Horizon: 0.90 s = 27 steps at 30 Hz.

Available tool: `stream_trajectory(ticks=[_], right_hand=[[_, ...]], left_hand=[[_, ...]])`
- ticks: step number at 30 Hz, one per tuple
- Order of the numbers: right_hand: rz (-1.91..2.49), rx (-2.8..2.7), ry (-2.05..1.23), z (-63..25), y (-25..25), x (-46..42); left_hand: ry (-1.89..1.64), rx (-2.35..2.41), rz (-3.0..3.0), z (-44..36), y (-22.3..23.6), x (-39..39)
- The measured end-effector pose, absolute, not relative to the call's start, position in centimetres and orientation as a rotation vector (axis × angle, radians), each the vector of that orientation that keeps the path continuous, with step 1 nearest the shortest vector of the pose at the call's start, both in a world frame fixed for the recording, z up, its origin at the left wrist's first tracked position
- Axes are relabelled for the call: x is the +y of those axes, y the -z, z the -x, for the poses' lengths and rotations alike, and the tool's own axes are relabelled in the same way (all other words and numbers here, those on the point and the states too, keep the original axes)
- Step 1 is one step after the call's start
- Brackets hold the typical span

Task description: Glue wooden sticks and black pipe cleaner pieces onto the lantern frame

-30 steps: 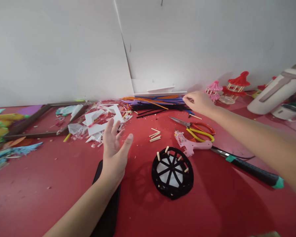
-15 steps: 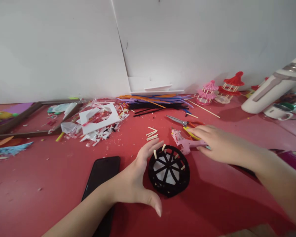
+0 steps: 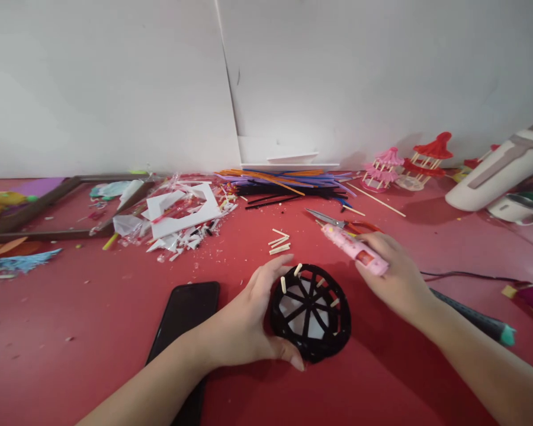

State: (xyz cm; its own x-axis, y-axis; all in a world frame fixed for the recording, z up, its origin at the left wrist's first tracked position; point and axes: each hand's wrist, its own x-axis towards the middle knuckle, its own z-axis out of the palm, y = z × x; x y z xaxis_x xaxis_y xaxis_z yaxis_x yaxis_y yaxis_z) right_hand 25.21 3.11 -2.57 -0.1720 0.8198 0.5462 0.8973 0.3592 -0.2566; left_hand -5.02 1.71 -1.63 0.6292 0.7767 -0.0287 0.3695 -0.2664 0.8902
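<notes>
A round black fuzzy frame point(image 3: 311, 300) with spokes over a white base lies low in the middle, and several short pale sticks stand around its rim. My left hand point(image 3: 249, 322) curls round its left side, thumb at the near edge and fingers at the far edge. In my right hand point(image 3: 395, 278) is a pink hot glue gun point(image 3: 355, 248), its nozzle pointing up and left; the fingers around its handle are partly hidden. Several cut sticks point(image 3: 279, 244) lie beyond the frame. Scissors point(image 3: 333, 220) with orange handles lie just behind the glue gun.
A black phone point(image 3: 189, 313) lies left of my left hand. Further back are white scraps point(image 3: 184, 216), a pile of pipe cleaners point(image 3: 288, 183), small pink point(image 3: 384, 168) and red point(image 3: 429, 160) pavilions, a flask point(image 3: 493, 171) and a mug point(image 3: 517, 208). A dark cable point(image 3: 466, 275) runs at right.
My right hand has taken hold of the pink glue gun and lifted it from the table. My left hand has closed in on the black frame, its thumb now at the near edge.
</notes>
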Motion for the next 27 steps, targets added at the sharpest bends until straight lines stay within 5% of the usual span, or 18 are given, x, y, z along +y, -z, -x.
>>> stream_trajectory(ticks=[5,13,21,27], right_hand=[[1.414,-1.753,0.007,-25.3,2.6,2.6],[1.171,-1.62,-0.296,-24.9,2.2,1.8],[1.165,-1.18,-1.097,-24.3,1.9,2.1],[1.09,-1.067,-1.344,-23.9,0.7,2.2]], left_hand=[[-0.611,0.744,-1.897,5.6,1.1,1.9],[-1.504,1.029,-1.39,5.2,1.0,3.6],[-1.442,1.322,-1.39,5.2,0.4,4.3],[-1.401,1.517,-1.393,5.6,0.6,4.2]])
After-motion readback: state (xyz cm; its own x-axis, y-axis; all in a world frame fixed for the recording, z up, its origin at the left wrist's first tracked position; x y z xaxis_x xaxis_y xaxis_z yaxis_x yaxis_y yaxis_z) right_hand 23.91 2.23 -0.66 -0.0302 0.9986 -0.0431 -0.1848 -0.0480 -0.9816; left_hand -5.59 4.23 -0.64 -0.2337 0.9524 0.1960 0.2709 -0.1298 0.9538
